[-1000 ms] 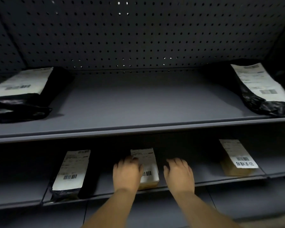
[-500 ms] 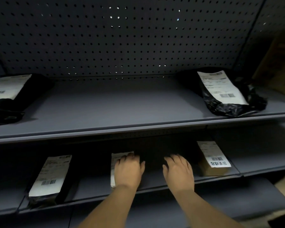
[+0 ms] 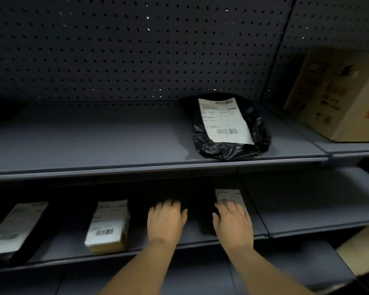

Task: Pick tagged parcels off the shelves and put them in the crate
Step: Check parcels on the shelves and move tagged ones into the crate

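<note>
While both hands are reaching into the lower shelf [image 3: 307, 211], I'm seeing the right hand [image 3: 232, 222] lying palm-down over a labelled parcel [image 3: 228, 195]; only the label's far end is showing past the fingers, which are lying fairly flat and slightly spread, and I cannot tell if they are gripping it. Just left of it, the left hand [image 3: 166, 220] is hovering or resting palm-down, fingers loosely together, holding nothing. Further left on that shelf, a small tan box [image 3: 108, 226] with a barcode label is sitting, then a flat labelled packet [image 3: 15, 226] at the left edge. On the upper shelf [image 3: 83, 141], a black bag parcel [image 3: 230, 126] is lying to the right, and a cardboard carton [image 3: 337, 94] is standing far right.
</note>
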`<act>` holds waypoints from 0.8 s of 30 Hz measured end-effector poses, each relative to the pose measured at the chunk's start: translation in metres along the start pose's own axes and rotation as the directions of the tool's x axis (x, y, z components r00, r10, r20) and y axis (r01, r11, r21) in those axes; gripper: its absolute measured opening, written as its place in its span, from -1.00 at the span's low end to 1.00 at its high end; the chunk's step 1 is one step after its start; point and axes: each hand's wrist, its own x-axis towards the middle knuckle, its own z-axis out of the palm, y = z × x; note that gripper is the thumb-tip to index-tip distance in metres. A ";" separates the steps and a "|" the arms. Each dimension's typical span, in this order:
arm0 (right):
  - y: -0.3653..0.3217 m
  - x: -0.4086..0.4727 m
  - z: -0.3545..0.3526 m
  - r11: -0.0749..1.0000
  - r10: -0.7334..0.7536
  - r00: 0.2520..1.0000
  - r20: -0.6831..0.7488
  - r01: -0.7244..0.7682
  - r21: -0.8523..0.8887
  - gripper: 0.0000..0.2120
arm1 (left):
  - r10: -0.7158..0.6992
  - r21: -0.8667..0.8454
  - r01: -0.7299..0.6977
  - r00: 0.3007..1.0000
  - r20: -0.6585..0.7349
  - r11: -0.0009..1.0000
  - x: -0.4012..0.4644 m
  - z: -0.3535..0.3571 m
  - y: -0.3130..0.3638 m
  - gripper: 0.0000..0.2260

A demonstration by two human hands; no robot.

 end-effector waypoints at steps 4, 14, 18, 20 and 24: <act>0.043 0.002 -0.008 1.000 -0.009 1.000 0.014 0.009 0.005 -0.67 | -0.021 0.007 0.021 1.000 -0.004 1.000 0.000 0.005 0.042 -0.70; 0.125 0.001 -0.016 0.999 -0.020 0.999 0.043 0.019 0.031 -0.61 | -0.088 -0.014 0.088 0.996 -0.010 0.996 -0.014 0.027 0.117 -0.66; 0.145 0.000 -0.015 0.999 -0.030 0.998 0.054 0.027 0.040 -0.60 | -0.098 -0.013 0.098 0.995 -0.014 0.995 -0.019 0.032 0.133 -0.67; 0.151 0.000 -0.014 0.998 -0.035 0.998 0.061 0.033 0.046 -0.59 | -0.103 -0.013 0.103 0.995 -0.008 0.995 -0.020 0.034 0.138 -0.67; 0.157 0.001 -0.011 0.998 -0.025 0.998 0.066 0.020 0.066 -0.60 | -0.120 -0.011 0.120 0.993 -0.012 0.993 -0.020 0.037 0.143 -0.67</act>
